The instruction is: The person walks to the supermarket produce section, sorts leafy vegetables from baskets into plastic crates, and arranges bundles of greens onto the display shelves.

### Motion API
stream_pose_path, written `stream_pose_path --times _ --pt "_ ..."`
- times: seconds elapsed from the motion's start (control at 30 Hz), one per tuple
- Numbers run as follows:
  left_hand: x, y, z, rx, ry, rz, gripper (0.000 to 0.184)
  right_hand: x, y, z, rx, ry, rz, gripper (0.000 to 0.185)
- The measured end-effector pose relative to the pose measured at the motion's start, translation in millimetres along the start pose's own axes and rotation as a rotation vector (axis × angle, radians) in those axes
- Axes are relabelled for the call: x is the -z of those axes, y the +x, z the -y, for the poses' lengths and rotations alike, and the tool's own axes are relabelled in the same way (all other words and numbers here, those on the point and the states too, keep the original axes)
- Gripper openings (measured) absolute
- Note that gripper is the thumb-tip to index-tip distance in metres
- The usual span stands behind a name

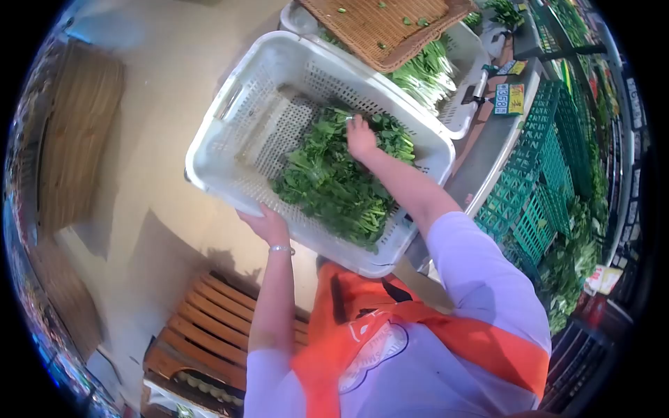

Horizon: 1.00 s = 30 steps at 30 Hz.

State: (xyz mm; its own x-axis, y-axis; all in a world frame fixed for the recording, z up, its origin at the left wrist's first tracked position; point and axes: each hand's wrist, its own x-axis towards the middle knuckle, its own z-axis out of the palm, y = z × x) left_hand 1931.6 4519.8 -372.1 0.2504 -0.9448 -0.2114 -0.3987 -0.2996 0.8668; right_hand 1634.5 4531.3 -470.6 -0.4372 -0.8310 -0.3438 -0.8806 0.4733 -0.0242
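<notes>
A white perforated plastic basket (230,90) lies in front of me with a pile of leafy green vegetables (327,174) in its right half. My right hand (361,138) reaches into the basket from the right, its fingers curled into the leaves near the far wall; the fingertips are partly hidden. At the basket's near left rim, my left hand (268,226) grips from outside, with the thumb close to the edge and part of the fingers out of sight under it. Bare basket floor shows to the left of the greens.
Behind stands another white basket (477,66) with green stalks, partly under a brown wicker tray (390,24) holding leaf scraps. On the right are a price tag (509,99) and green plastic crates (533,188). A slatted wooden stand (216,313) sits at lower left.
</notes>
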Motion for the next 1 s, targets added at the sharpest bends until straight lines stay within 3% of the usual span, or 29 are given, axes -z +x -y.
stream_pose_path --times 0.03,0.13,0.17,0.2,0.27,0.3,0.37,0.43,0.5,0.63,0.7,0.77,0.83,0.9,0.97,1.0 --pt "-1 -1 -3 0.022 -0.012 0.020 0.062 -9 -3 10 0.018 -0.085 -0.010 0.054" --pt "-4 -1 9 0.026 0.112 -0.021 0.063 23 19 20 -0.191 0.157 0.379 0.070" --pt "-4 -1 6 0.044 0.125 -0.017 0.064 13 36 12 -0.083 0.082 0.507 0.070" --pt "-2 -1 1 0.059 0.139 -0.018 0.065 81 9 19 -0.129 0.176 0.556 0.066" --pt "2 -4 -8 0.020 0.128 0.038 0.067 12 50 -2 0.097 0.066 0.604 0.044" --pt "3 -2 -1 -0.002 0.119 0.036 0.067 43 36 8 0.193 0.097 0.661 0.036" --pt "-1 4 15 -0.048 0.106 0.013 0.067 102 4 35 0.313 0.000 0.700 0.038" --pt "-1 0 2 -0.069 0.084 0.001 0.066 105 -18 54 0.376 0.177 0.644 0.049" --pt "-2 6 19 -0.083 0.083 -0.011 0.065 184 -83 68 0.566 0.303 0.553 0.057" --pt "7 -7 -10 -0.011 -0.047 0.041 0.065 251 -185 50 0.714 0.716 0.440 0.056" --pt "4 -2 4 -0.001 -0.022 0.053 0.066 288 -232 23 0.592 0.827 0.549 0.057" --pt "-5 15 41 -0.074 0.029 0.011 0.063 286 -274 -13 0.464 0.958 0.469 0.055" --pt "-10 50 91 -0.262 0.871 0.274 0.055 279 -309 -42 0.310 1.121 0.354 0.051" --pt "-8 49 71 -0.480 1.780 0.609 0.043 270 -352 -73 0.104 1.312 0.175 0.047" --pt "-5 66 81 -0.583 1.807 0.546 0.040 265 -394 -107 0.061 1.351 -0.112 0.041" --pt "-5 73 83 -0.591 1.758 0.503 0.039 263 -416 -123 -0.063 1.361 -0.192 0.040"
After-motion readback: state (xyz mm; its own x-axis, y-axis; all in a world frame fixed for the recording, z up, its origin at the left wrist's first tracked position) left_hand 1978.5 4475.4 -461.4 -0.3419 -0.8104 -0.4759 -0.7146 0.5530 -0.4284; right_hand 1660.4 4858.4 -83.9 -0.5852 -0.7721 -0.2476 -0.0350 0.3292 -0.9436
